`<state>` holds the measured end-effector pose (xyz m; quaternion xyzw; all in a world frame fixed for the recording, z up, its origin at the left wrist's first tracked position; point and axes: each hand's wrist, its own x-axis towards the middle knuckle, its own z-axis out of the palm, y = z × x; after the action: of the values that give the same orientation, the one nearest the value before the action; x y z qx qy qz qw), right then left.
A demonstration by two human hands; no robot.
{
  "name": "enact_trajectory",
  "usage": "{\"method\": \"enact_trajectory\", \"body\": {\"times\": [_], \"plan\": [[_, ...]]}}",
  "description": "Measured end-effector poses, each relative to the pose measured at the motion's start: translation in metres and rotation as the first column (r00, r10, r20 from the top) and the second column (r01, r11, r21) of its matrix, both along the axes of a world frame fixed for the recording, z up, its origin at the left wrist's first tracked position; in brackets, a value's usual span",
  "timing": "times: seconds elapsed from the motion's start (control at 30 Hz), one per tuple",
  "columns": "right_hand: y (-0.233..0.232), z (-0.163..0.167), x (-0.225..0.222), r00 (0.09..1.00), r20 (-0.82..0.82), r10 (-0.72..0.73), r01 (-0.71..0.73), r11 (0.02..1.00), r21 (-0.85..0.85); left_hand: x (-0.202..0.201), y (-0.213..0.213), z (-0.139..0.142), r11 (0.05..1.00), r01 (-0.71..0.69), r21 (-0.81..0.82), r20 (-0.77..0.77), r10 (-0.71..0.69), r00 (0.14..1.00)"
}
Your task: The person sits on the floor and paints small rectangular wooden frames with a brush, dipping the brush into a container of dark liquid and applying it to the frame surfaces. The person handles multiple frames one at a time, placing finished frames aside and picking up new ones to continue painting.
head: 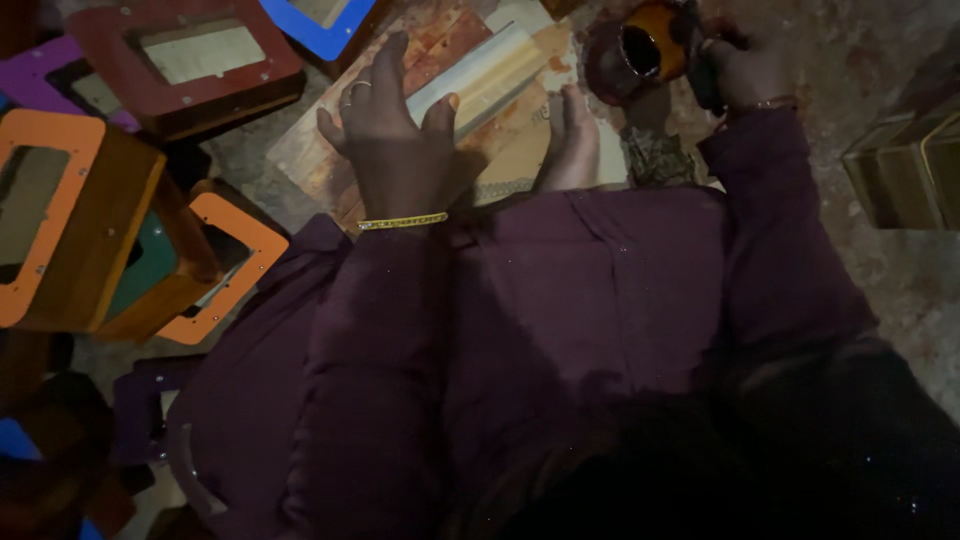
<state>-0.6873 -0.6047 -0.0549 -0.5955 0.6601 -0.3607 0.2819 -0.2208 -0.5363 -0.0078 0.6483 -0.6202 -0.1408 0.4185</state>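
My left hand (395, 135) lies flat with fingers spread on a stained board (440, 50), its thumb against a pale wooden strip (490, 75) that lies diagonally on the board. A yellow bangle sits on that wrist. My right hand (745, 60) reaches to the top right and is closed around a dark object beside a round orange-brown tin (640, 50); what it grips is too dark to tell. My bare foot (570, 140) rests on the board's near edge. Purple cloth covers my lap and arms.
Wooden boxes with coloured frames crowd the left: orange (45, 215), a second orange one (225, 265), red-brown (185, 55), purple (40, 80), blue (320, 25). A crumpled rag (655, 155) lies by the foot. Stacked wooden pieces (905, 165) stand at the right on rough concrete floor.
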Motion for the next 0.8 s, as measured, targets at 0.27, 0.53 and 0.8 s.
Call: {"method": "enact_trajectory", "body": {"times": [0.27, 0.53, 0.8], "plan": [[0.005, 0.028, 0.038, 0.902, -0.43, 0.027, -0.236, 0.867, -0.44, 0.027, -0.008, -0.002, 0.995, -0.083, -0.048, -0.439, 0.054, 0.897], [0.037, 0.08, 0.161, 0.81, -0.586, -0.019, -0.384, 0.738, -0.555, 0.053, -0.025, -0.01, 0.981, -0.16, -0.112, -0.74, 0.024, 0.672], [0.103, 0.103, 0.321, 0.523, -0.845, 0.112, -0.676, 0.658, -0.331, 0.05, -0.025, -0.009, 0.98, -0.182, -0.075, -0.727, 0.071, 0.683]]}}
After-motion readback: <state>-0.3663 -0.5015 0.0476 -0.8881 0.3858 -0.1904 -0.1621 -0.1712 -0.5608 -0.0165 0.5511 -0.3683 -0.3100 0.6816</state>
